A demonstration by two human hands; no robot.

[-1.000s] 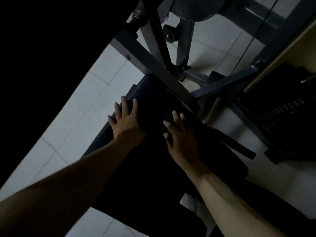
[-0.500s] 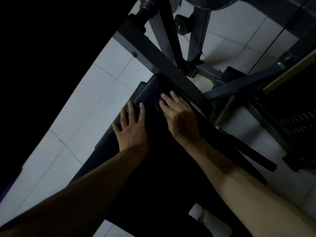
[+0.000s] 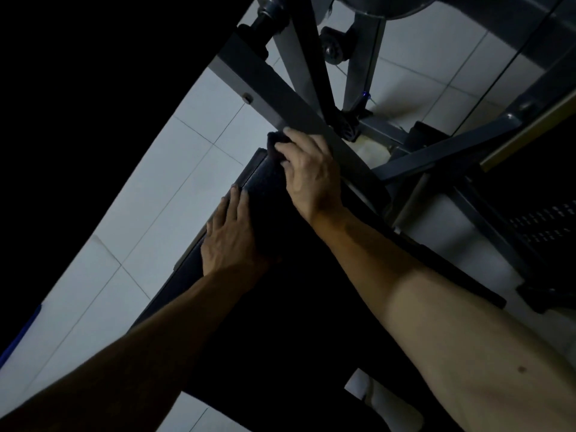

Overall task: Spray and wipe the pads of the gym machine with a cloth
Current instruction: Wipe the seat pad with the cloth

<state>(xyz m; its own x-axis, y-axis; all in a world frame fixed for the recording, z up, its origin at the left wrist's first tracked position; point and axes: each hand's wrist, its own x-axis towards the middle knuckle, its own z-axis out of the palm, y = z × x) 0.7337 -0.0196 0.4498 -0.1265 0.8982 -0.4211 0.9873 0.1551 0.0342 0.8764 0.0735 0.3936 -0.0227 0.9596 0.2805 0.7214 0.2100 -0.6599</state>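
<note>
The machine's long black pad (image 3: 265,179) runs from the bottom middle up toward the centre, very dark in the low light. My right hand (image 3: 311,169) is at the pad's far end, its fingers bent over a small dark cloth (image 3: 274,141) bunched against the end edge. My left hand (image 3: 229,235) lies flat with straight fingers on the pad's left edge, a little nearer to me. No spray bottle is in view.
A grey steel frame bar (image 3: 280,98) crosses diagonally just beyond the right hand, with more struts and a small wheel (image 3: 333,48) behind it. Pale floor tiles (image 3: 156,198) lie left of the pad. A dark weight stack (image 3: 545,219) stands at the right.
My right hand has slid the cloth along the pad from its middle to the far end. The left hand stayed on the left edge as the view moved closer.
</note>
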